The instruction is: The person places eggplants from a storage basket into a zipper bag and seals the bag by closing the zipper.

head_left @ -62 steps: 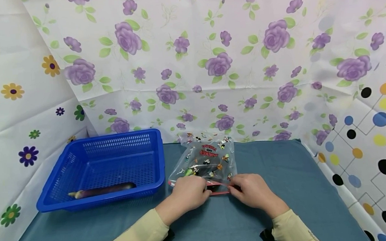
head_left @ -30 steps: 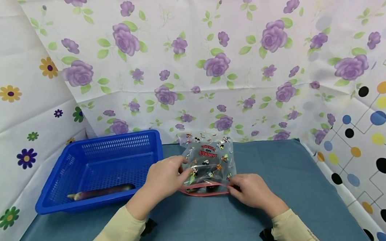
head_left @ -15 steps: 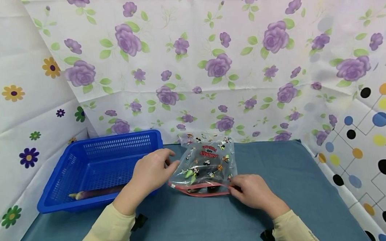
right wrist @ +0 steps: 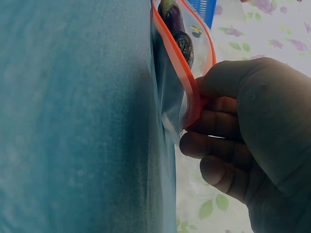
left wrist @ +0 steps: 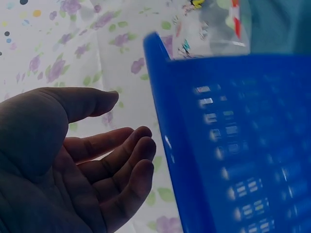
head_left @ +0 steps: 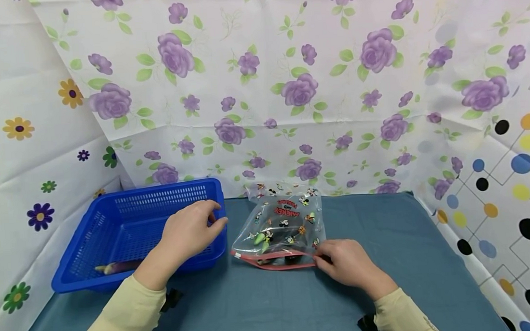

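One transparent plastic zip bag (head_left: 287, 217), printed with small cartoon figures and red lettering, lies on the blue-green tablecloth (head_left: 263, 310), its red-edged mouth (head_left: 275, 268) parted toward the person. Inside is at least one dark purple eggplant (right wrist: 174, 20). The right hand (head_left: 348, 263) pinches the right end of the mouth between thumb and fingers. The left hand (head_left: 187, 232), thumb apart from loosely curved fingers, hovers at the right side of the blue rectangular perforated plastic basket (head_left: 75, 285). A long purple eggplant with a pale stem end (head_left: 117, 267) lies in the basket, along its near wall.
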`<control>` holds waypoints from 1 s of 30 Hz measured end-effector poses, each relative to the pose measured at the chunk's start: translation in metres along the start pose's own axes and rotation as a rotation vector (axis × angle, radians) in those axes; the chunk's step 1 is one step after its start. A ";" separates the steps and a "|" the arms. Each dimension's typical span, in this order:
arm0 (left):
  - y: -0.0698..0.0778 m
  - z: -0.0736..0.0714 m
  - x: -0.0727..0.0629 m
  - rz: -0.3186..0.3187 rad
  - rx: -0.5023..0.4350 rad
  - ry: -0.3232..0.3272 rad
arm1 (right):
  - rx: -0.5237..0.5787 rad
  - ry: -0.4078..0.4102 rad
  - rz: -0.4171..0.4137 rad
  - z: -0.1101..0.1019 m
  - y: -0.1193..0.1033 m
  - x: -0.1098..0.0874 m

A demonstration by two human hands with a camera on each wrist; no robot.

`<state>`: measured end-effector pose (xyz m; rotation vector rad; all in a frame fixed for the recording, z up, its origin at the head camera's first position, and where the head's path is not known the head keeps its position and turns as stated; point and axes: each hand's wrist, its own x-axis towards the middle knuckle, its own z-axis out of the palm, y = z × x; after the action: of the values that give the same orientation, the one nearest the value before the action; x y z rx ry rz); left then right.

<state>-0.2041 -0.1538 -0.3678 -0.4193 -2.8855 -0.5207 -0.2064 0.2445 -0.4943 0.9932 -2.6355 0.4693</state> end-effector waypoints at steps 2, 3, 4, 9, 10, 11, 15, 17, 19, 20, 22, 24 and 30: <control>-0.004 -0.002 0.000 -0.011 0.017 -0.020 | 0.005 -0.004 0.003 0.000 0.000 -0.001; -0.006 -0.003 -0.001 -0.016 0.025 -0.030 | 0.008 -0.006 0.004 0.000 0.000 -0.001; -0.009 -0.004 -0.001 -0.021 0.034 -0.038 | 0.010 -0.006 0.004 -0.001 0.000 -0.001; -0.020 -0.010 -0.002 -0.032 0.065 -0.074 | 0.003 0.001 0.003 0.000 0.000 -0.001; -0.023 -0.011 -0.002 -0.034 0.071 -0.079 | 0.000 0.003 0.002 0.000 0.000 0.000; -0.025 -0.012 -0.002 -0.033 0.077 -0.086 | -0.003 0.004 0.002 0.001 0.001 0.000; -0.034 -0.016 -0.002 -0.036 0.094 -0.112 | -0.003 0.003 0.001 0.001 0.001 0.000; -0.039 -0.018 -0.002 -0.029 0.092 -0.125 | -0.002 0.002 0.001 0.000 0.001 0.000; -0.045 -0.019 -0.002 -0.012 0.072 -0.134 | 0.000 0.002 0.001 0.000 0.000 0.000; -0.047 -0.020 -0.002 -0.004 0.062 -0.137 | 0.001 0.002 0.000 0.000 0.000 0.000; -0.052 -0.022 -0.002 0.016 0.046 -0.143 | 0.003 0.002 0.000 0.000 0.000 0.000; -0.056 -0.024 -0.001 0.029 0.035 -0.154 | 0.004 0.003 0.001 0.000 0.000 0.000; -0.081 -0.021 0.006 0.044 0.042 -0.212 | 0.005 0.002 0.002 0.001 0.001 0.000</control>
<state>-0.2316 -0.2334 -0.3724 -0.5612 -3.0743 -0.4313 -0.2071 0.2444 -0.4950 0.9910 -2.6349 0.4780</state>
